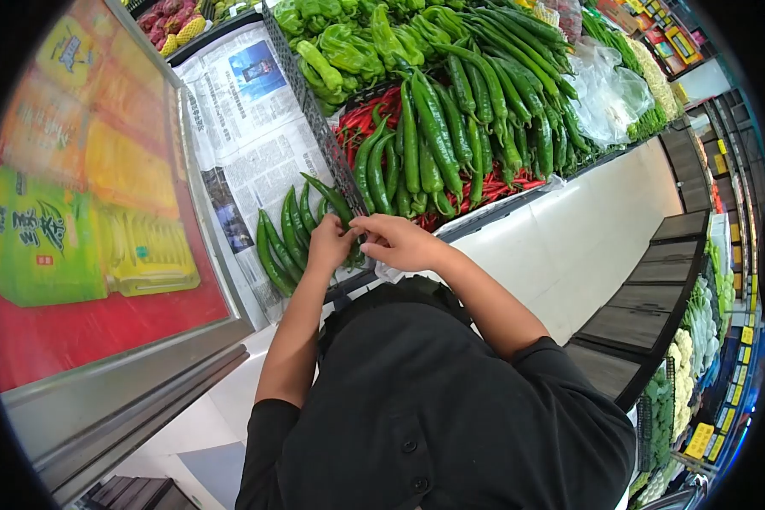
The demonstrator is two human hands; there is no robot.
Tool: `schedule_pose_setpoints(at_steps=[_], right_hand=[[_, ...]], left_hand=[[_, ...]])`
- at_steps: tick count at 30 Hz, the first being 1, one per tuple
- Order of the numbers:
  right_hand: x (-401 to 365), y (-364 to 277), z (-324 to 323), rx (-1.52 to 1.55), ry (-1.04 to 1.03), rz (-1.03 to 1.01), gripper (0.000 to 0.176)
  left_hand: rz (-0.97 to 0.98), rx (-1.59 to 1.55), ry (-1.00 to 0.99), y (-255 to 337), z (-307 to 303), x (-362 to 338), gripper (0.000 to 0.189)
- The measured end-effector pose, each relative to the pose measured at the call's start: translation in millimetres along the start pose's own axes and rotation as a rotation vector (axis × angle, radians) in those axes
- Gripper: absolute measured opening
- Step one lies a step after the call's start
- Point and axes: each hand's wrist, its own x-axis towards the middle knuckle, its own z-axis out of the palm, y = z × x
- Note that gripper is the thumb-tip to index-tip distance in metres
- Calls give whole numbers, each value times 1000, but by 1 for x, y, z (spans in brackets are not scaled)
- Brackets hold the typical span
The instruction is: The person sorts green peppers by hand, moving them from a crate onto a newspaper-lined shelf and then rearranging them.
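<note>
My left hand point(331, 244) is over the near end of the newspaper, its fingers bent together beside several long green chili peppers point(287, 228). One of these peppers point(328, 197) points up just beyond its fingertips. Reaching in from the right, my right hand point(404, 242) has curled fingers that meet the left hand at the black plastic divider point(321, 132). Whatever is between the fingers of either hand is too small or hidden to name. Below the right hand shows a scrap of whitish, see-through material point(388, 272).
Beyond the divider lie heaped long green peppers point(433, 140), red chilies point(476, 191) and lighter green peppers point(382, 38). Newspaper point(246, 110) lines the left section. A framed drink poster point(85, 195) stands close on the left. A clear plastic bag point(608, 93) rests at the right.
</note>
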Motion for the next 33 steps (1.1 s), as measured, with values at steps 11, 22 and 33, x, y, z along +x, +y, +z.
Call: schedule_pose_setpoints(at_steps=[11,22,33], right_hand=[[-10,19,-24,92,-13,-23,43],[-34,-1,-85,121,-102,-97,36],[-44,22,-141,-219,429,-50,36]], left_hand=[[238,175,223,6,8,-17,36],[178,161,186,14,10,-20,29],[155,348,243,45,15,-15,46]])
